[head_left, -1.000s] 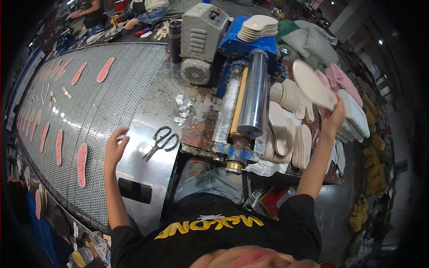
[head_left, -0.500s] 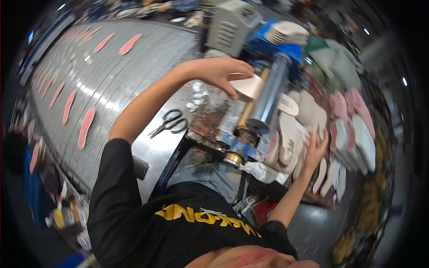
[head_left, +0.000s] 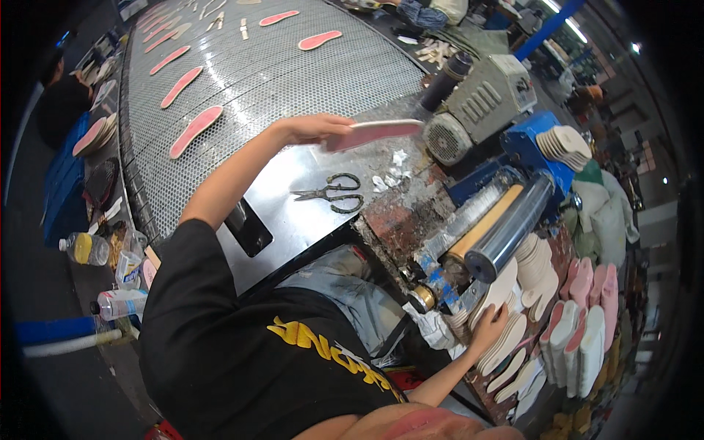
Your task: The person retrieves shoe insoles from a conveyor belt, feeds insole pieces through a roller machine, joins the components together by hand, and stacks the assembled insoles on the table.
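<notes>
My left hand (head_left: pixel 320 130) is closed on one end of a pink insole (head_left: pixel 381 135) with a pale rim, held above the metal table between the mesh belt and the roller machine. Black-handled scissors (head_left: pixel 331 193) lie on the metal below it. At the right, my right hand (head_left: pixel 490 328) pinches the near end of a cream insole (head_left: pixel 499 290), among stacked cream insoles (head_left: pixel 506 343). Just beyond this hand is the roller machine, with a shiny steel roller (head_left: pixel 510 227) and a tan roller (head_left: pixel 485 224). The right fingertips are partly hidden.
Pink insoles lie spaced along the mesh conveyor belt (head_left: pixel 271 70). A grey motor (head_left: pixel 480 95) stands behind the rollers. More insoles (head_left: pixel 563 144) sit on the blue housing, and pink and white stacks (head_left: pixel 576 341) stand far right. Plastic bottles (head_left: pixel 84 248) are at the left edge.
My left hand has moved from beside the rollers toward the belt, carrying the insole, whose pink face now shows. My right hand's spread fingers have closed on a cream insole. The view has shifted.
</notes>
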### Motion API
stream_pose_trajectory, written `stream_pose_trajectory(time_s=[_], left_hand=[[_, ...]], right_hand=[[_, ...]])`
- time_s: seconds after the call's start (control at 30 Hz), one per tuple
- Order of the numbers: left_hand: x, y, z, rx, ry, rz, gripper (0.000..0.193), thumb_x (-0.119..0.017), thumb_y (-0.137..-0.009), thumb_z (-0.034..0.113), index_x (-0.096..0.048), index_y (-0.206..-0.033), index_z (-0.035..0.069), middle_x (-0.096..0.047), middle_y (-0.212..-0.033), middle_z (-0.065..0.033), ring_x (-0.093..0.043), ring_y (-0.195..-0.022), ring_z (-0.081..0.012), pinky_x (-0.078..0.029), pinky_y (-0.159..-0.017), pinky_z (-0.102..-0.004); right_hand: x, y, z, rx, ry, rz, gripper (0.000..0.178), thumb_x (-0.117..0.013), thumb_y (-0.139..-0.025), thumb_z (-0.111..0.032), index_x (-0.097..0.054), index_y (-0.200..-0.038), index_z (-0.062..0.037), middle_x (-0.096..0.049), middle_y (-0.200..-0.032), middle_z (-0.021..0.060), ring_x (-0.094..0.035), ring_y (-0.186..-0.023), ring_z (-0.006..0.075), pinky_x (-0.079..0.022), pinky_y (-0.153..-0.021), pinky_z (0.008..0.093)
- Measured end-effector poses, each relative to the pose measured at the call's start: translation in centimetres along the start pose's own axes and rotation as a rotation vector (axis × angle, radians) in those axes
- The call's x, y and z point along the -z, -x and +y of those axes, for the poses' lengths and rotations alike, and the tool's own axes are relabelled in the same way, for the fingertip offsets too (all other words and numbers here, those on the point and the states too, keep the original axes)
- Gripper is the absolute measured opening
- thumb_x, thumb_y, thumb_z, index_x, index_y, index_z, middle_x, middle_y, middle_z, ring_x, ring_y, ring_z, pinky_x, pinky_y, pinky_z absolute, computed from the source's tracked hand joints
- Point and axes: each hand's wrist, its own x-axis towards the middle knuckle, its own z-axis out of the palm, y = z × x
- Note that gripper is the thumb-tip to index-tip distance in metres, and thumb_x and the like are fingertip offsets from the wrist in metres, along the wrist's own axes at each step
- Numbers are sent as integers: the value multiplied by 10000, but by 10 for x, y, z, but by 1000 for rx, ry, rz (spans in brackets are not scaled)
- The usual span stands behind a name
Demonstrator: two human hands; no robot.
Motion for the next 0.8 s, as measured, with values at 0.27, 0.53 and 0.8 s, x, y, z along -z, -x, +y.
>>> stream_pose_trajectory(time_s=[0.27,0.53,0.8], left_hand=[[72,56,-128,147,919,426,613,-417,-971,495,-498,-1272,-33,-570,-1268,-157,-588,-1129,-212,-480,-983,-340],[121,-59,-121,-82,1036,581,597,-429,-972,479,-491,-1281,-27,-563,-1277,-158,-570,-1148,-251,-472,-982,-384],[181,-150,-110,125,817,781,931,-561,-816,669,-319,-1381,-30,-517,-1259,-229,-560,-1104,-311,-506,-899,-395]], right_hand=[[-1,2,21,26,26,9,469,-545,-925,-267,-508,-1235,83,-552,-1182,228,-523,-1102,365,-393,-964,395],[-2,0,33,-84,-128,-59,484,-562,-913,-201,-461,-1280,98,-516,-1254,217,-485,-1197,319,-358,-1023,374],[10,12,41,-46,238,-177,579,-649,-807,-162,-437,-1281,94,-511,-1218,261,-498,-1143,401,-367,-1017,406]])
